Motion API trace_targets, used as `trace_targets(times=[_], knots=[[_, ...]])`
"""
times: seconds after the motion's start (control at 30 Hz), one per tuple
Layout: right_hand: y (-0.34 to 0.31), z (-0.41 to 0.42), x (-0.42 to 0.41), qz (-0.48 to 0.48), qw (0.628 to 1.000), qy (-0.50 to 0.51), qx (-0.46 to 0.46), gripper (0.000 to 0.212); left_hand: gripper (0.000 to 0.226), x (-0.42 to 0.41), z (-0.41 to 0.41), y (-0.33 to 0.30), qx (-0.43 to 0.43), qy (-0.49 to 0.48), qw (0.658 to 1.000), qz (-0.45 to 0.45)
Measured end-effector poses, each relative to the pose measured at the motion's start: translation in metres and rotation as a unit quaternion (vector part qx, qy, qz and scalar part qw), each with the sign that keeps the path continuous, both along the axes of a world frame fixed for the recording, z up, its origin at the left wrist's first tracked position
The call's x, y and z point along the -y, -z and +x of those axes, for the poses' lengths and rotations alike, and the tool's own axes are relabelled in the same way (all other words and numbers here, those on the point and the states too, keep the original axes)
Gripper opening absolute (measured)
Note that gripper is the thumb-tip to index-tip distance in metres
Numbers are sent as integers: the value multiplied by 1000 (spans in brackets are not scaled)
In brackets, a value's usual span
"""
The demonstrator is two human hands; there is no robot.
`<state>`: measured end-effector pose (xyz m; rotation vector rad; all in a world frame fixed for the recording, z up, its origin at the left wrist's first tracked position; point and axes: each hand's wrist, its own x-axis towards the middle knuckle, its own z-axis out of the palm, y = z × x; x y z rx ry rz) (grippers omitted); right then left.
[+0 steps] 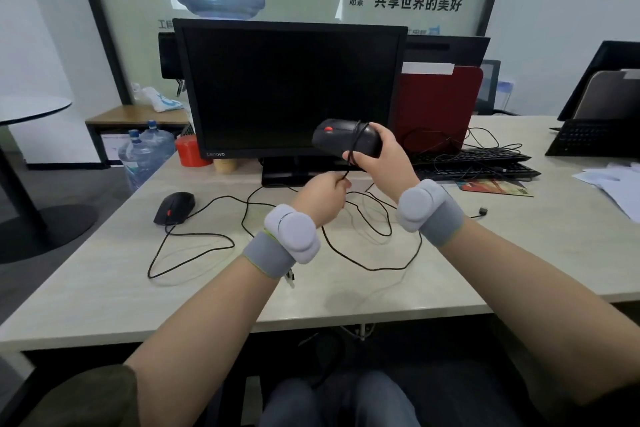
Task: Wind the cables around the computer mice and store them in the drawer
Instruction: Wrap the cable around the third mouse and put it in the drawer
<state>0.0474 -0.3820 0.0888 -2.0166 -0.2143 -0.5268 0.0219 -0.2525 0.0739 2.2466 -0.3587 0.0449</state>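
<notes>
While right hand (377, 152) grips mouse (346, 137), left hand (323, 196) pinches cable (349, 156).

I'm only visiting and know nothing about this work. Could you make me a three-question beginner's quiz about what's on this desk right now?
1. True or false: both mice are lifted off the desk.
2. What does the left hand pinch?
3. The raised mouse is held in front of: A) the monitor B) a drawer C) a printer.

Key:
1. False; the second mouse lies on the desk.
2. The cable of the mouse in the right hand.
3. A.
</notes>
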Motion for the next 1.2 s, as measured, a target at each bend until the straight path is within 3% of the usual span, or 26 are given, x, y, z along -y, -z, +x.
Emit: trace_targets(times=[0.1,0.2,0.27,0.37,0.47,0.63,0.8,0.9,1.0,1.07,1.2], knots=[[3,3,9,-72,997,31,27,79,29,-3,-8,-8,-30,28,992,120],[-1,2,18,-184,981,54,17,83,28,-10,-15,-15,55,-22,967,248],[-3,2,21,-272,962,33,1,85,25,-16,-19,-23,128,-54,958,251],[-7,-1,21,-373,926,-37,-48,89,20,-22,-19,-37,229,-8,940,252],[-8,-8,18,-398,905,-127,-81,84,13,-32,-14,-43,295,9,928,228],[-11,-19,19,-299,923,-211,-119,75,10,-50,4,-44,221,65,968,95],[-5,-24,16,-46,927,-331,-168,49,13,-59,18,-33,130,69,987,-60],[2,-21,14,139,904,-361,-184,45,20,-59,18,-20,56,81,975,-200],[7,-16,11,256,878,-359,-186,39,32,-51,16,-9,-35,58,939,-337],[9,-13,5,305,879,-326,-168,36,31,-41,14,-7,-64,14,945,-322],[5,-3,1,349,910,-209,-78,26,23,-26,5,0,-103,19,976,-192]])
